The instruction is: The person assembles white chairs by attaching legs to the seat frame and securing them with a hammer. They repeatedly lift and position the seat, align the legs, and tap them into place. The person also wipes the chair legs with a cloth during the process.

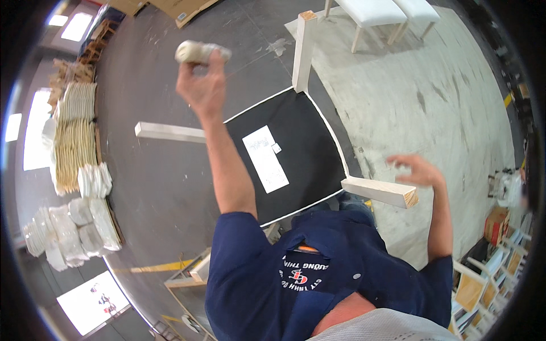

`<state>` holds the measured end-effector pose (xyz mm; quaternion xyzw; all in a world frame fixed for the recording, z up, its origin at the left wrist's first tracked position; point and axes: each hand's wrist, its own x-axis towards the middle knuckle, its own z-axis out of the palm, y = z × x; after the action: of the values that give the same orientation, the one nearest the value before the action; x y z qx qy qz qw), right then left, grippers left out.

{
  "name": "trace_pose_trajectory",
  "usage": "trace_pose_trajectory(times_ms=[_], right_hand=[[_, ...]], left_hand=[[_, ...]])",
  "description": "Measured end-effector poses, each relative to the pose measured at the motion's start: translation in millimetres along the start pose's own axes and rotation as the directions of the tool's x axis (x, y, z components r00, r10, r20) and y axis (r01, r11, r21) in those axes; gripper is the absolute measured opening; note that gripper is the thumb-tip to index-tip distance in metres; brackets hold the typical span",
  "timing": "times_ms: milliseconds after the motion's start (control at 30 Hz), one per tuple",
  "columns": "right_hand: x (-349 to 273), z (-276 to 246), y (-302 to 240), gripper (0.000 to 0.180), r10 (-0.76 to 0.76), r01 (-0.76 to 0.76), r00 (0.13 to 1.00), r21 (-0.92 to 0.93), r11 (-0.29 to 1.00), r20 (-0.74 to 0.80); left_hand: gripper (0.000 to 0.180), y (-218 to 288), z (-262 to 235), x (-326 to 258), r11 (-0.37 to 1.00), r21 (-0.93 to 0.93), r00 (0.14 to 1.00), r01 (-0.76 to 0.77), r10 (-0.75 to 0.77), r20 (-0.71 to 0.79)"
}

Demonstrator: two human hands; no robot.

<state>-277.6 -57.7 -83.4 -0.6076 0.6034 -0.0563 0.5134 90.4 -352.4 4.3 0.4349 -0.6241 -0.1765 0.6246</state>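
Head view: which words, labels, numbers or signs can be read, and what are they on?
Dark blue shirt: white lettering around a red emblem; I won't copy it.
White sheet on the black panel: print too small to read.
Small white label beside it: too small.
Cardboard box, top: marks too blurred.
Bright white panel, lower left: marks too blurred.

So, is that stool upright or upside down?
The stool is upside down: its black underside faces the camera, visible legs pointing up.
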Motion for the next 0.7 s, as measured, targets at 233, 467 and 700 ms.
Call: trace_pose_trajectory(times_ms=[233,467,700], right_hand=[[195.9,-140.2,-114.9,0.043,-0.434,0.325,0.645,-0.289,0.901,-0.629],[250.9,-187.1,-171.3,0.042,-0.689,0.180,0.654,-0.820,0.543,-0.313],[258.5,-208.9,-145.8,0.042,-0.651,0.317,0.660,-0.646,0.694,-0.375]], left_hand=[[0.024,24.4,-121.2,-3.9,0.955,0.290,0.987,0.064,-0.019,-0.157],[0.027,20.0,-209.7,-2.5,0.781,0.598,0.967,0.181,-0.031,-0.252],[0.038,-25.6,-248.8,28.3,0.443,0.815,0.922,0.375,-0.081,-0.380]])
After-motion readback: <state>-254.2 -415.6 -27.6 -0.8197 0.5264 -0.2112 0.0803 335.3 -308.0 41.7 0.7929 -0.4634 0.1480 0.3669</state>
